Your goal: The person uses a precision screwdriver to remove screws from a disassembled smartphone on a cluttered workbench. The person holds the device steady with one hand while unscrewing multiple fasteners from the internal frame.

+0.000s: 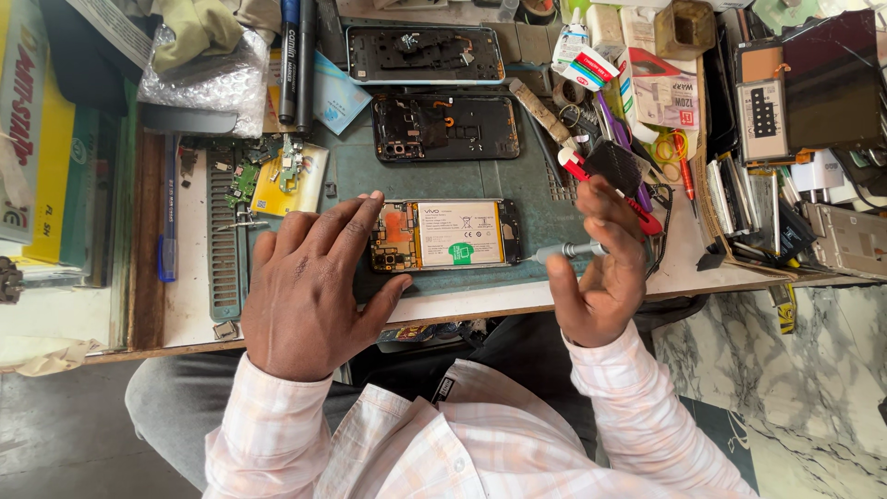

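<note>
An opened phone lies flat on the green mat, its white battery and orange board showing. My left hand rests palm down on the mat with its fingers on the phone's left end. My right hand holds a small silver screwdriver, whose tip points at the phone's right end. A black brush head sits just above my right fingers.
Two bare phone frames lie farther back on the mat. Small circuit parts sit at the left, bubble wrap and markers behind them. Tools, boxes and phone parts crowd the right side. The bench edge runs below my hands.
</note>
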